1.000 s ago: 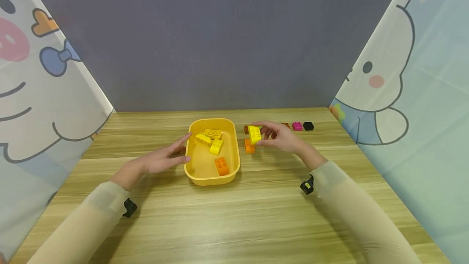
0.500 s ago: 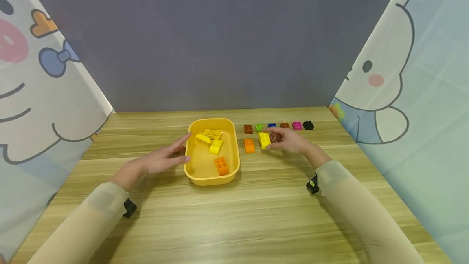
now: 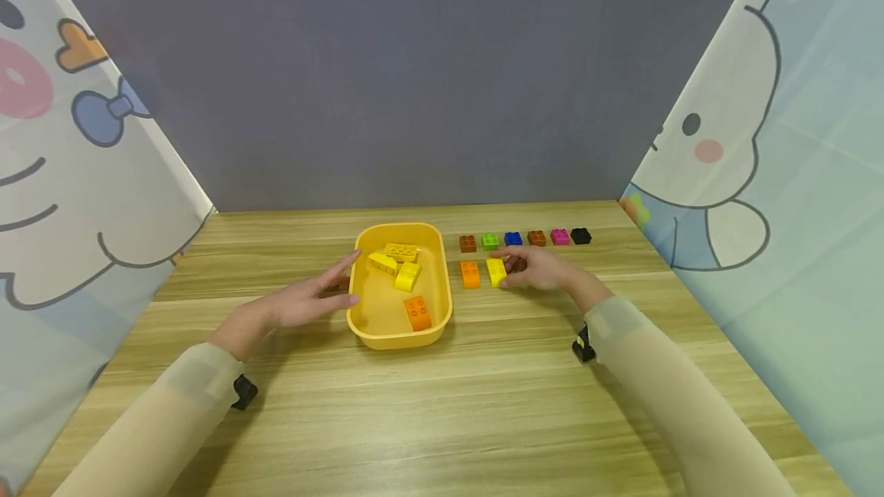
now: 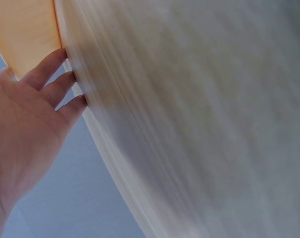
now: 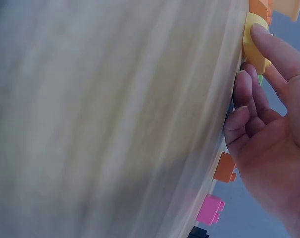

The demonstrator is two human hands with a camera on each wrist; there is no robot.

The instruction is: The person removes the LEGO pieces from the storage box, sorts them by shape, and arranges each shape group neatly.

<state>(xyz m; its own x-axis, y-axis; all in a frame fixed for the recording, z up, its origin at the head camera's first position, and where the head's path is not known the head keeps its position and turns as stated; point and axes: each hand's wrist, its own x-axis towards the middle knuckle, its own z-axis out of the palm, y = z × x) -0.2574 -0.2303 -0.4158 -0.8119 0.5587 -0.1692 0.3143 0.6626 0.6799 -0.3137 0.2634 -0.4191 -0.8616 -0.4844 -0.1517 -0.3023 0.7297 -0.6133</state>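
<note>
My right hand [image 3: 542, 268] pinches a yellow building block [image 3: 496, 272] between thumb and fingers, low at the tabletop. In the right wrist view the thumb lies against the side of this yellow block [image 5: 256, 44]. Just left of it sits an orange block [image 3: 470, 274]. My left hand [image 3: 307, 300] touches the left wall of a yellow tub [image 3: 366, 328] with outstretched fingers; the left wrist view shows the hand [image 4: 33, 114] with fingers extended at the tub's side [image 4: 26, 34]. Inside the tub lie several yellow blocks [image 3: 407, 276] and one orange block [image 3: 417, 313].
Behind the right hand runs a row of small blocks: brown [image 3: 467, 243], green [image 3: 490, 241], blue [image 3: 513, 238], another brown [image 3: 536, 238], pink [image 3: 560, 236] and black [image 3: 582, 235]. A grey panel [image 3: 414, 75] stands at the table's back edge, with printed cloths on both sides.
My right hand has carried the yellow block right and down to the tabletop, beside the orange block. The row behind is now uncovered. The left hand stays at the tub.
</note>
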